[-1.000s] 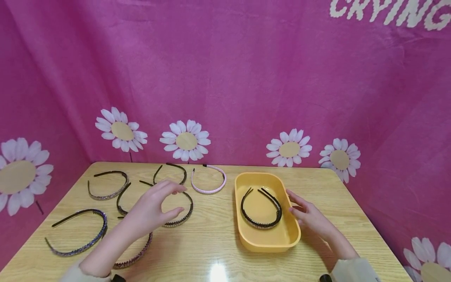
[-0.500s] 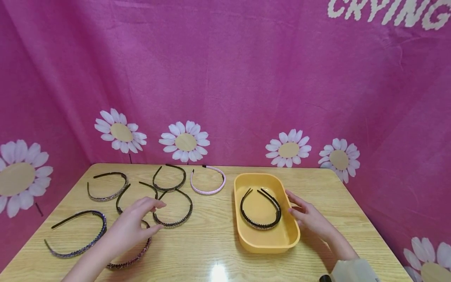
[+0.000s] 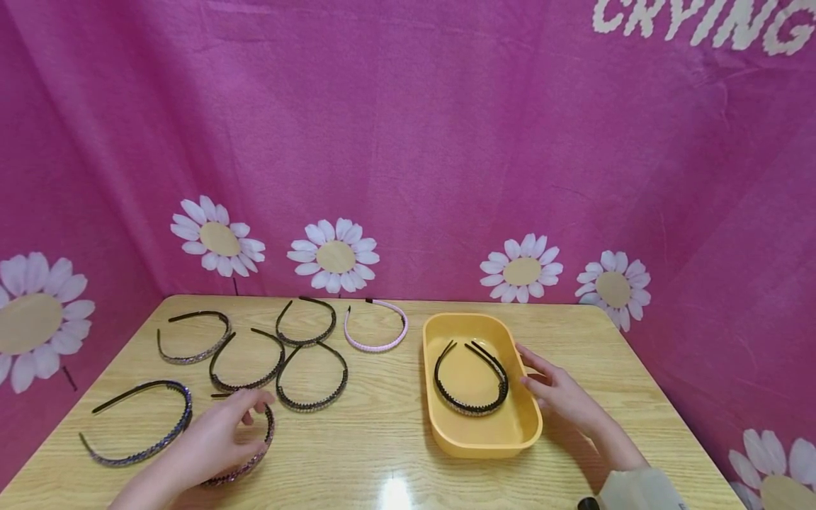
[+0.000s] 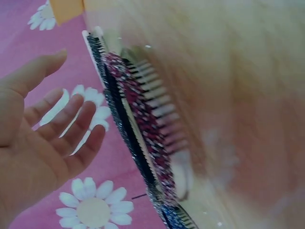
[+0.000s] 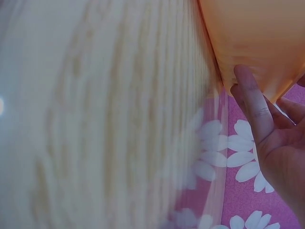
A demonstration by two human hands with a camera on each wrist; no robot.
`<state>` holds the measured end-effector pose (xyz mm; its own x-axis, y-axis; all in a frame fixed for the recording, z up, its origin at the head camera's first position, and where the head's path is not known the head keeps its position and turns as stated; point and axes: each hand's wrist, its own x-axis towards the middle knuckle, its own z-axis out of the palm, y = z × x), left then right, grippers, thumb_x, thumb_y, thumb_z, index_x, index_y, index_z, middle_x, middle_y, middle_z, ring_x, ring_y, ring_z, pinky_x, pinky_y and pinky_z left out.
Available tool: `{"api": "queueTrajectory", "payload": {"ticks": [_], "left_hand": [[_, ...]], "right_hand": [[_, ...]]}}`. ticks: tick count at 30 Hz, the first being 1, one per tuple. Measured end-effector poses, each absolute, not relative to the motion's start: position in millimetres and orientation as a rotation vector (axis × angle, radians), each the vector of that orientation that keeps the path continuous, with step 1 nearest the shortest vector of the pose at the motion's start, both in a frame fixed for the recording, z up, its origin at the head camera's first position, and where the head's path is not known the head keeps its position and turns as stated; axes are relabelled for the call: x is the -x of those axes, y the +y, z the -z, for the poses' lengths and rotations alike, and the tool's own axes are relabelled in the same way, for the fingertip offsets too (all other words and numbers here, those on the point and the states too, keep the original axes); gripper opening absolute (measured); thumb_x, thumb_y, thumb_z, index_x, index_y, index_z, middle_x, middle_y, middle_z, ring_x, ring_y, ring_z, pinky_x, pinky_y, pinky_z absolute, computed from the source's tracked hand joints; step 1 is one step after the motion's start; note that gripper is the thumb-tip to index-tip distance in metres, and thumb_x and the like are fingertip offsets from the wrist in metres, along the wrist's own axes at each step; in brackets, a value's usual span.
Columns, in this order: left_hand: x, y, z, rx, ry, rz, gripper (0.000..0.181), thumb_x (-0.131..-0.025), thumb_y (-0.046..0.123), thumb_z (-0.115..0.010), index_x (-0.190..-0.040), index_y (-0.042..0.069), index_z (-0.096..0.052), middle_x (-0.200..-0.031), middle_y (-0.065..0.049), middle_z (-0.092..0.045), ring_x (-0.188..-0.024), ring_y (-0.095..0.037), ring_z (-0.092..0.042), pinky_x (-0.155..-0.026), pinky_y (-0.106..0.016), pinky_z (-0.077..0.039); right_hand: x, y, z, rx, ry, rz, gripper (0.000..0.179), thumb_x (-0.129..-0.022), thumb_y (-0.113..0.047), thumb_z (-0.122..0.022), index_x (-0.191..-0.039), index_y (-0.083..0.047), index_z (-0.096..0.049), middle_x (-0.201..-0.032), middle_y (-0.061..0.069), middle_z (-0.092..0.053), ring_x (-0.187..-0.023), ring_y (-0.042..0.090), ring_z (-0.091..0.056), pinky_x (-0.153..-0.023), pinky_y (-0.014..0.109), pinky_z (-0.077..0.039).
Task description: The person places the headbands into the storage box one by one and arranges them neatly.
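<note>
My left hand (image 3: 213, 435) hovers over the nearest headband, its thumb and fingers loosely bent and spread apart. That headband (image 4: 145, 119), in the left wrist view, has dark red and silver sequins and a row of comb teeth. A gap shows there between it and the fingers. In the head view its front curve (image 3: 263, 452) comes out past the thumb, while the hand hides part of it. My right hand (image 3: 564, 397) rests its fingers against the right side of a yellow plastic tub (image 3: 484, 451). Dark toothed headbands (image 3: 468, 409) lie together inside the tub.
A blue-purple sequined headband (image 3: 149, 451) lies left of my left hand. Several dark headbands (image 3: 312, 406) and a pink one (image 3: 376, 348) spread over the back left of the wooden table (image 3: 357, 460). A magenta cloth (image 3: 408, 142) with daisies hangs behind.
My left hand has moved left and toward me, from above the middle headbands to the red sequined one. The right hand stays at the tub.
</note>
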<state>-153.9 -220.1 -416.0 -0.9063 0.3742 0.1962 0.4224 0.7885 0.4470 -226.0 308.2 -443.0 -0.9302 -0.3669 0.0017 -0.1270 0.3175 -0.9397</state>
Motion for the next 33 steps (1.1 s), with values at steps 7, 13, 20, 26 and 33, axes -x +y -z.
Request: {"api": "queueTrajectory", "payload": {"ticks": [7, 13, 20, 26, 33], "left_hand": [[155, -235, 429, 0.777, -2.957, 0.775, 0.049, -0.065, 0.021, -0.084, -0.104, 0.013, -0.056, -0.083, 0.008, -0.054, -0.074, -0.002, -0.048, -0.061, -0.024, -0.043], [156, -242, 437, 0.830, -2.991, 0.906, 0.043, -0.065, 0.019, -0.083, -0.095, 0.014, -0.053, -0.075, 0.009, -0.050, -0.065, 0.002, -0.042, -0.055, -0.020, -0.038], [158, -245, 438, 0.894, -3.022, 1.017, 0.042, -0.064, 0.019, -0.082, -0.093, 0.014, -0.052, -0.073, 0.009, -0.049, -0.061, 0.001, -0.041, -0.054, -0.020, -0.035], [159, -243, 442, 0.959, -3.008, 1.027, 0.042, -0.065, 0.016, -0.082, -0.093, 0.014, -0.051, -0.072, 0.011, -0.048, -0.060, 0.002, -0.040, -0.053, -0.019, -0.036], [162, -242, 444, 1.002, -3.018, 1.161, 0.039, -0.066, 0.007, -0.078, -0.095, 0.011, -0.053, -0.070, 0.011, -0.051, -0.060, 0.002, -0.043, -0.053, -0.019, -0.038]], "right_hand": [[226, 308, 443, 0.443, 2.342, 1.671, 0.063, -0.097, -0.013, -0.050, -0.151, -0.007, -0.017, -0.148, 0.031, -0.022, -0.125, 0.050, -0.038, -0.078, 0.037, -0.056], [226, 308, 442, 0.449, 2.358, 1.662, 0.062, -0.097, -0.013, -0.049, -0.151, -0.007, -0.018, -0.149, 0.030, -0.021, -0.125, 0.049, -0.039, -0.077, 0.035, -0.056], [226, 307, 442, 0.422, 2.345, 1.666, 0.063, -0.097, -0.014, -0.050, -0.151, -0.008, -0.017, -0.149, 0.030, -0.021, -0.125, 0.049, -0.039, -0.077, 0.038, -0.056], [226, 307, 442, 0.422, 2.347, 1.667, 0.063, -0.097, -0.013, -0.050, -0.151, -0.007, -0.017, -0.149, 0.031, -0.021, -0.124, 0.050, -0.039, -0.077, 0.038, -0.056], [226, 308, 443, 0.417, 2.349, 1.663, 0.063, -0.097, -0.013, -0.050, -0.151, -0.008, -0.018, -0.149, 0.029, -0.021, -0.124, 0.047, -0.041, -0.078, 0.037, -0.056]]}}
